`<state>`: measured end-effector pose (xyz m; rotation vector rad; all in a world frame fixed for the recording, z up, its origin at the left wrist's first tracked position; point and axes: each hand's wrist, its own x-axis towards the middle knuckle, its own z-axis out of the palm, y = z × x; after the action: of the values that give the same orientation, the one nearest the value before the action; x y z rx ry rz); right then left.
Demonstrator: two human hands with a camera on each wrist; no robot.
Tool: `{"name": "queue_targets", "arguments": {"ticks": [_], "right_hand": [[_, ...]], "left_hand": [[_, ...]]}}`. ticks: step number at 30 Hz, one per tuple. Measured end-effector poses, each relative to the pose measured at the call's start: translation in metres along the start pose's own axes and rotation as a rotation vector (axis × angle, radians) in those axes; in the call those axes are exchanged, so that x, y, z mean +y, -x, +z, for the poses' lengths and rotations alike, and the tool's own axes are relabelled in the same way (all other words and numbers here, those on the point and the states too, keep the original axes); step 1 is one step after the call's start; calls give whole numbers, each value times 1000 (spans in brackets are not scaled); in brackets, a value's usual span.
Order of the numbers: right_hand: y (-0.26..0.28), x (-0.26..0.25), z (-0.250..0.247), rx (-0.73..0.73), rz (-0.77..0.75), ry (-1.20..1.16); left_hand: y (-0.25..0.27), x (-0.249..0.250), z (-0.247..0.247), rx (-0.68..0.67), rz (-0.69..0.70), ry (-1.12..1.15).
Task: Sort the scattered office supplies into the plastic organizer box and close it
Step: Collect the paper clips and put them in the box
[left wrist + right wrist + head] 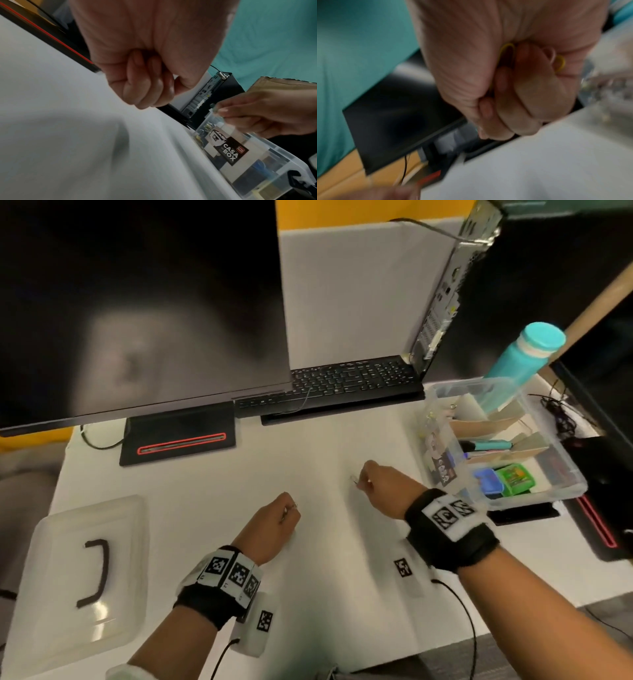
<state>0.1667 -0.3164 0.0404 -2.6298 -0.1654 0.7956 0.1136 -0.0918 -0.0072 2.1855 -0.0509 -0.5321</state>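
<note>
The right hand [380, 487] is curling its fingers [518, 94] around yellow paper clips [506, 51], mostly hidden inside the fist; another small clip [354, 479] is sticking out at the fingertips, perhaps. The left hand [275, 522] is making a fist too; what it is gripping I cannot tell. The plastic organizer box [561, 474] is standing open near the right hand, its lid [85, 570] lying far left on the table [291, 474].

Open organizer box [561, 470] right, lid [85, 559] left, right hand [380, 487] pinching perhaps a clip.

Lid [85, 570] left, organizer box [534, 491] right (keyboard [342, 381] behind).
</note>
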Motion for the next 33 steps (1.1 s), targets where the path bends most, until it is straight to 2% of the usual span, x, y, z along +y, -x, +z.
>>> {"name": "queue_targets", "arguments": {"ticks": [3, 5, 8, 10, 15, 21, 26, 29, 33], "right_hand": [[27, 38, -60, 126, 19, -21], [34, 67, -102, 223, 86, 40], [19, 110, -154, 313, 206, 290], [-3, 133, -174, 291, 214, 422], [-51, 157, -183, 101, 146, 605], [-72, 170, -176, 13, 100, 691], [-78, 184, -176, 42, 93, 632], [-74, 188, -179, 60, 89, 524], [-42, 187, -190, 172, 49, 297]], "left_hand": [[-16, 24, 19, -4, 28, -12], [-27, 41, 33, -8, 40, -33], [-39, 66, 51, -18, 59, -73], [-45, 79, 62, -13, 76, -97], [-51, 101, 79, 30, 51, -132], [-44, 102, 87, 77, -38, -135], [-40, 99, 92, 67, -74, -173], [-40, 98, 93, 39, -94, -208], [-45, 114, 82, 12, -67, -266]]}}
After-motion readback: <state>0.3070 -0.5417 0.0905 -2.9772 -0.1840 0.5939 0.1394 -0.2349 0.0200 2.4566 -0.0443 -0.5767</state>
